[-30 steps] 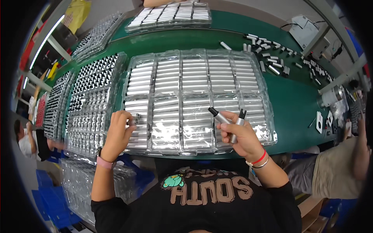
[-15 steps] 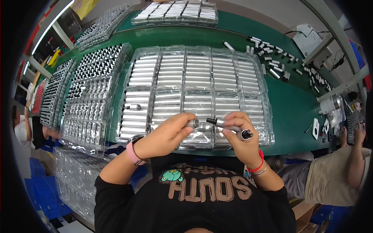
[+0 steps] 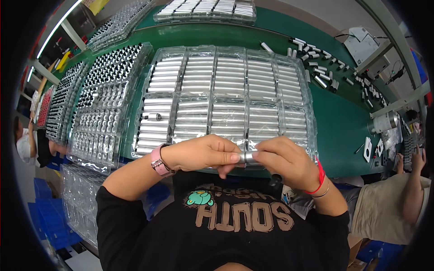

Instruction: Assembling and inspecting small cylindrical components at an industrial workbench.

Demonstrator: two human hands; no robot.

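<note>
**Reporter:** From the head view, what do your fingers have hold of?

**Worker:** A silver cylinder [image 3: 248, 157], held over the near edge of a wide clear tray [image 3: 246, 98]. The fingers of my left hand [image 3: 205, 152] pinch its left end and those of my right hand [image 3: 289, 162] pinch the other. Gripping from both sides probably keeps it level and in line.

**Reporter:** And the dark shape below?

**Worker:** A black end [image 3: 275, 181] pokes out beneath my right hand, apparently tucked against the palm, which would leave the fingertips to the cylinder. How firmly it is gripped, I cannot tell.

**Reporter:** Why such neat rows?

**Worker:** Silver tubes [image 3: 228, 80] lie side by side in the tray's compartments, likely so none rolls. A short silver piece [image 3: 155, 116] rests on top of them, in the near left compartment. To my left, a second clear tray [image 3: 101, 165] keeps black-tipped parts [image 3: 113, 67] spaced apart. Farther right, loose cylinders [image 3: 320, 80] lie scattered across the green desk [image 3: 337, 117].
</note>
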